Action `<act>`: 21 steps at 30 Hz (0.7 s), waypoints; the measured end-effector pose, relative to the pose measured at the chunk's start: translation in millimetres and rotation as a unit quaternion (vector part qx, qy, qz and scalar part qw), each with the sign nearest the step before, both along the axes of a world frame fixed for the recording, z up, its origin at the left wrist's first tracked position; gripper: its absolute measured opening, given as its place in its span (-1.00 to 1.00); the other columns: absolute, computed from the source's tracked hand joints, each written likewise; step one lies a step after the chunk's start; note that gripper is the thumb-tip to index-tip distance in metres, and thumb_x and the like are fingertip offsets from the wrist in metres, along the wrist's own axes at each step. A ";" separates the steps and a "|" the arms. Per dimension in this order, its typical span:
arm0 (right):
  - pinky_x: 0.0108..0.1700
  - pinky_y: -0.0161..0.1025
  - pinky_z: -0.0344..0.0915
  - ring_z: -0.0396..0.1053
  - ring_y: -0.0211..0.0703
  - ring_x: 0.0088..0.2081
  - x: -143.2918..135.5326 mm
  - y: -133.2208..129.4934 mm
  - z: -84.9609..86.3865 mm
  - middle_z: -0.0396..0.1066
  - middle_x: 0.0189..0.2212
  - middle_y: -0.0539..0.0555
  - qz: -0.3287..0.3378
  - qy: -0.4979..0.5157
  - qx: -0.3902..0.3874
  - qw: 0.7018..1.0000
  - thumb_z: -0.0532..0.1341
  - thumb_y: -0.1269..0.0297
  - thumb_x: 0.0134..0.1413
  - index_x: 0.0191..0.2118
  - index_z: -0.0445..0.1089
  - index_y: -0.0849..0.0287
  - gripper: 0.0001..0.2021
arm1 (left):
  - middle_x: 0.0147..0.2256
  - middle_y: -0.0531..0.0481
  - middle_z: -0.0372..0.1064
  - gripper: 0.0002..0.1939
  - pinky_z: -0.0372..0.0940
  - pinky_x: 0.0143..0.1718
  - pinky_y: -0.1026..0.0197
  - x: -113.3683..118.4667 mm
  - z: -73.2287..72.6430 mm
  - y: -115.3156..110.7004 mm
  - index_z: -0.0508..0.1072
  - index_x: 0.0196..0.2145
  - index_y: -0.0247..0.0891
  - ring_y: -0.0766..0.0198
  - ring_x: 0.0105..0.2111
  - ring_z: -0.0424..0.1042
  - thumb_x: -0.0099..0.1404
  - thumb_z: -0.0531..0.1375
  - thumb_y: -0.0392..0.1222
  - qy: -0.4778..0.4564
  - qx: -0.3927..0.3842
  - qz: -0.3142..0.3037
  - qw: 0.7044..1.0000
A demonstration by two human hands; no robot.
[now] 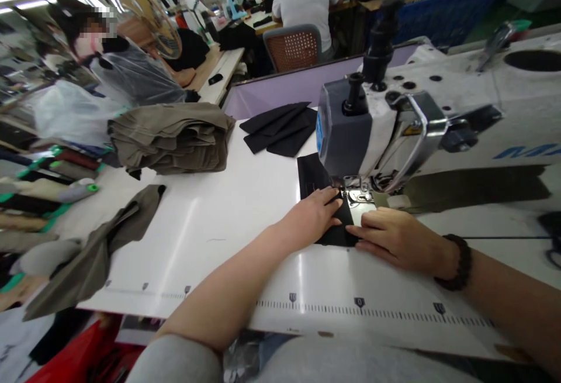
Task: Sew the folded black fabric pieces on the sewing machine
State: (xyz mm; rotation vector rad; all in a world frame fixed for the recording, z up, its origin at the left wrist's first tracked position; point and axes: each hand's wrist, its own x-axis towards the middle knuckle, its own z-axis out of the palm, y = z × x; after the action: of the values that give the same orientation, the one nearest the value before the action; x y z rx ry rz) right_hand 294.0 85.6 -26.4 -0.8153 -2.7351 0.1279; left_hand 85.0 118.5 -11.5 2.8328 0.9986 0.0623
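Note:
A black cloth piece (pixel 309 173) lies flat on the white table, its right edge by the needle area of a sewing machine (pixel 342 137). On top of it my left hand (pixel 313 216) rests with fingers spread, the fingertips close to the presser foot. My right hand (pixel 390 235) touches the cloth's lower right edge with outstretched fingertips, beside the metal needle plate (pixel 360 197). Under my palms, part of the cloth is hidden. Neither hand grips anything visible.
Black pieces (pixel 280 127) lie behind the cloth, with a stack of brown fabric (pixel 175 137) to their left. A loose brown piece (pixel 100 254) hangs over the left edge. Thread cones (pixel 65 191) stand far left. People sit beyond the purple partition (pixel 267 92).

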 end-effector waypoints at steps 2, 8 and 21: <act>-0.44 -0.26 0.16 0.24 -0.24 -0.46 2.2 -1.1 -2.2 0.31 -0.48 0.08 -0.015 -0.003 0.013 1.000 -0.07 0.21 0.23 -0.12 0.40 0.24 -0.64 | 0.08 -0.25 0.15 -0.61 0.10 0.11 0.11 0.6 -5.0 0.5 0.23 0.00 -0.44 0.12 0.14 0.09 0.30 0.07 -0.12 -0.019 0.001 -0.002 1.000; -0.43 -0.27 0.16 0.27 -0.25 -0.47 1.7 -1.1 -1.5 0.34 -0.48 0.08 -0.046 -0.019 0.038 0.998 -0.08 0.22 0.23 -0.14 0.41 0.26 -0.64 | 0.06 -0.25 0.16 -0.61 0.14 0.09 0.09 1.3 -11.8 4.6 0.22 0.00 -0.43 0.11 0.12 0.13 0.30 0.08 -0.13 -0.054 -0.013 0.010 0.998; -0.43 -0.25 0.18 0.31 -0.21 -0.45 -0.9 0.6 -3.1 0.35 -0.46 0.07 -0.071 -0.007 0.020 0.997 -0.02 0.28 0.20 -0.13 0.38 0.29 -0.70 | 0.04 -0.24 0.18 -0.62 0.19 0.06 0.08 2.6 -10.3 10.1 0.24 -0.01 -0.43 0.08 0.09 0.17 0.29 0.09 -0.14 -0.069 -0.024 0.024 0.997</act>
State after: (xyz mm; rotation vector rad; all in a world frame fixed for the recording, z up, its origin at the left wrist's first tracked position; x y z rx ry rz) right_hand 293.1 86.2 -29.4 -0.9984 -2.6730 0.0377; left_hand 87.6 128.7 -21.8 2.7190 1.0250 0.2319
